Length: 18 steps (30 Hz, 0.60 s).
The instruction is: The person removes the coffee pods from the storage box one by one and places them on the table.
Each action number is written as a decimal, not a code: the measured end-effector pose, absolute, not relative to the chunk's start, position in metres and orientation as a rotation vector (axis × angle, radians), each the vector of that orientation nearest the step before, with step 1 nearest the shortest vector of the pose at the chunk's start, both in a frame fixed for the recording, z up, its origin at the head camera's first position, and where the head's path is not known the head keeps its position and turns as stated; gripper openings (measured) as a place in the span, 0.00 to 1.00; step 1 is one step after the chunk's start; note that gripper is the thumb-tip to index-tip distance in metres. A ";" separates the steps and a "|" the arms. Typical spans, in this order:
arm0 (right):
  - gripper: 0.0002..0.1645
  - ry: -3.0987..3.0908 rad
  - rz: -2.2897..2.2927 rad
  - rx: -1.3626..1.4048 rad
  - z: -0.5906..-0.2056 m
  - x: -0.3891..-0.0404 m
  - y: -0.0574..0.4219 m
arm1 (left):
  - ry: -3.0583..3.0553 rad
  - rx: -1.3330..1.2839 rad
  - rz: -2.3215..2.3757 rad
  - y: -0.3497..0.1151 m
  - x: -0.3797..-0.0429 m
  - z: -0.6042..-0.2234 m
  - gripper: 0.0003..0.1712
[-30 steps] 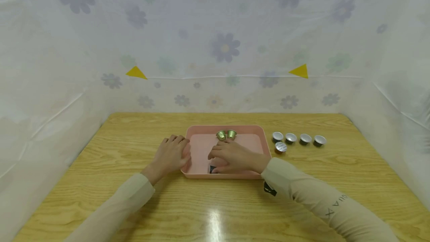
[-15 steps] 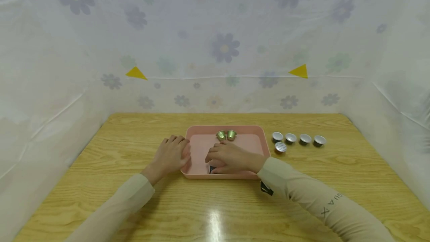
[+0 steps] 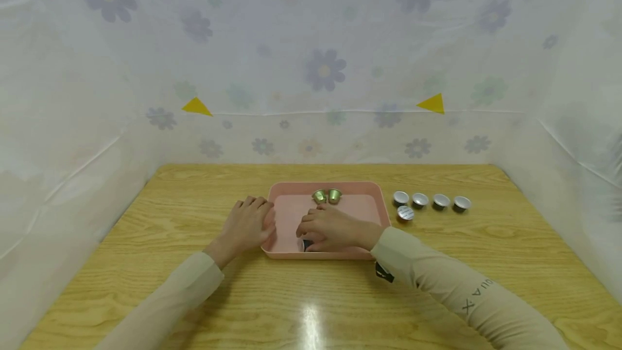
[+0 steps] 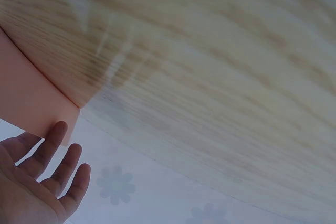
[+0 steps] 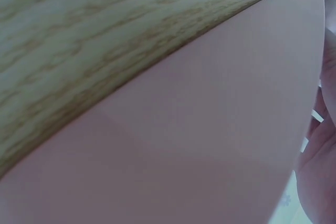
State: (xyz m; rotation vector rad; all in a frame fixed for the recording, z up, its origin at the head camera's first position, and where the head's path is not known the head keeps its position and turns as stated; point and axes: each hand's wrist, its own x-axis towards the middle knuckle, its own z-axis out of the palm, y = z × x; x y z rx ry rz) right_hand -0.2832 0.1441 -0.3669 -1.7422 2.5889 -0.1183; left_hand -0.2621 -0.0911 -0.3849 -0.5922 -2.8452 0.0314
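Note:
A pink tray [image 3: 282, 255] lies on the table. My left hand [image 3: 246, 224] holds its left rim, fingers outside and thumb on the inner side; the left wrist view shows a fingertip [image 4: 60, 127] against the wall. Over the tray's front part, my right hand [image 3: 335, 228] grips a dark coffee capsule [image 3: 308, 244], which lies on its side with its pale lid edge to the left. Most of that capsule is hidden under the hand. Two green-gold coffee capsules [image 3: 334, 196] lie side by side at the tray's back wall.
Right of the tray stands a row of several dark capsules [image 3: 441, 202] with silver lids up. One more capsule [image 3: 405, 214] sits in front of the row. A flowered curtain [image 3: 325, 139] closes off the table's back and sides.
My right hand has shifted a little to the left inside the tray, its forearm following. The left hand and the other capsules stay where they were.

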 end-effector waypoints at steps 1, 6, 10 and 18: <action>0.18 2.589 -0.114 -1.736 -0.367 -0.283 0.144 | -2.847 -0.591 0.031 -0.091 -0.262 -0.385 0.23; 0.18 2.589 -0.112 -1.727 -0.367 -0.283 0.142 | -2.838 -0.594 0.028 -0.091 -0.261 -0.384 0.23; 0.18 2.591 -0.100 -1.744 -0.366 -0.283 0.142 | -2.830 -0.599 0.024 -0.091 -0.261 -0.385 0.23; 0.17 2.594 -0.104 -1.766 -0.365 -0.283 0.143 | -2.816 -0.606 0.004 -0.092 -0.262 -0.386 0.22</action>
